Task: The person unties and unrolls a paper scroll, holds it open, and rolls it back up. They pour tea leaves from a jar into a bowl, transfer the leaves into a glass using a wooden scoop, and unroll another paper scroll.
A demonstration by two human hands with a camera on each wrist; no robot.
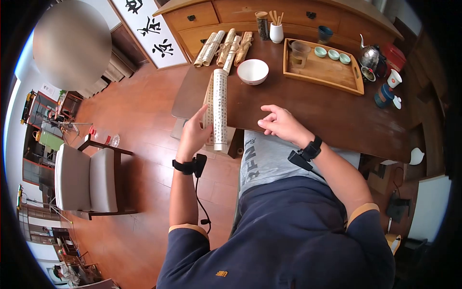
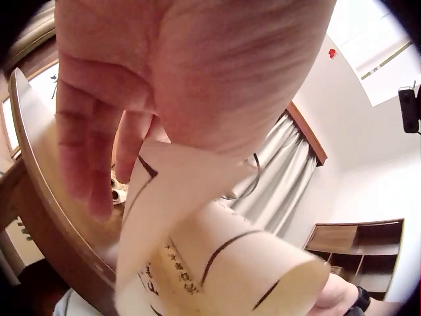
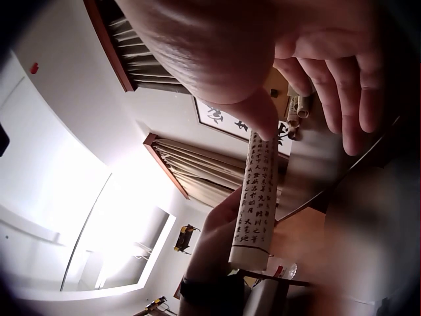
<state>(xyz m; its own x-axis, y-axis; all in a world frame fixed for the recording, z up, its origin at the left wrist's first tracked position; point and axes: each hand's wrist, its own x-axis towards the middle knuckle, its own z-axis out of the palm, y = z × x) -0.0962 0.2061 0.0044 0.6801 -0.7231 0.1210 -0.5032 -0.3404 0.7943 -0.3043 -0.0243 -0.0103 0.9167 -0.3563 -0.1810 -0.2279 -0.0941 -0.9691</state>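
Observation:
A half-rolled sheet of paper covered in columns of handwritten characters reaches past the table's front edge. My left hand holds it at its left side, the thumb lying over the loose strip. In the left wrist view the paper curls wide beside the palm, and the thumb is hidden behind it. My right hand is apart from the roll, to its right, over the table's front edge, with its fingers loosely bent and nothing in them. The right wrist view shows the written roll beyond the right thumb.
Several tied paper scrolls lie at the back left of the table, beside a white bowl. A wooden tray carries small green cups and a glass pitcher. A kettle and a blue jar stand at the right.

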